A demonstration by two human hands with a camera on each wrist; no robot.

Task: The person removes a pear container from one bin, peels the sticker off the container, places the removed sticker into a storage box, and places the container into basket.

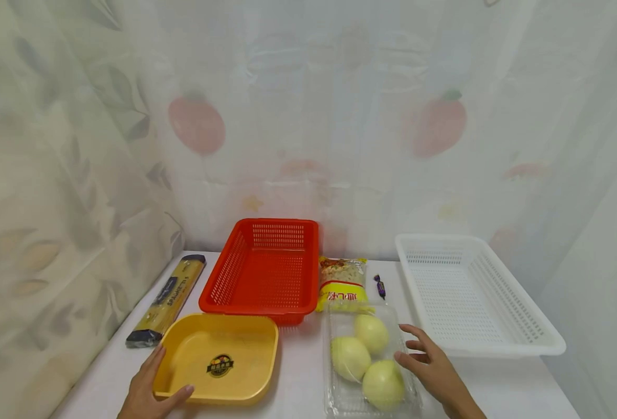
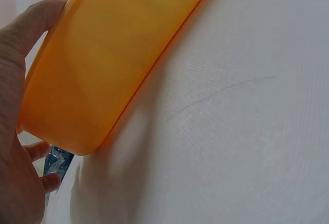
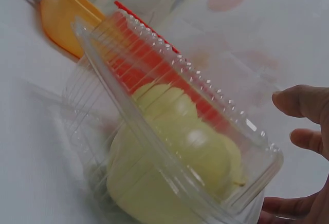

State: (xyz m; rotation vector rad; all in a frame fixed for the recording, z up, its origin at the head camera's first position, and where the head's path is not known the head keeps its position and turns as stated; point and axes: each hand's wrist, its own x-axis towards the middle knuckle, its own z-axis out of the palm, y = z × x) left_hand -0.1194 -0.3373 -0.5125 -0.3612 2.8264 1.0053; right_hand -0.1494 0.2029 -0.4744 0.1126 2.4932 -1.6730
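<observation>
At the front left stands a yellow plastic basin (image 1: 245, 372) with a dark round logo inside. My left hand (image 1: 148, 387) spans its near left corner, fingers spread; its thumb (image 2: 49, 11) lies at the rim, while two fingertips show beyond the basin's end. A clear lidded plastic box (image 1: 334, 401) at front centre contains three round, pale yellow-green fruits (image 1: 383, 384). Beside the box's right side is my right hand (image 1: 434, 366), its fingers parted and loosely bent. In the right wrist view the upper fingers (image 3: 303, 100) stand apart from the box; whether the lowest digit touches it I cannot tell.
Behind the basin sits a red slotted basket (image 1: 282, 279), with a spaghetti pack (image 1: 169, 299) to its left. A yellow-labelled food bag (image 1: 342, 285) and a small purple wrapped candy (image 1: 380, 287) lie behind the box. A white slotted basket (image 1: 455, 297) is at right. Curtains hang around the table.
</observation>
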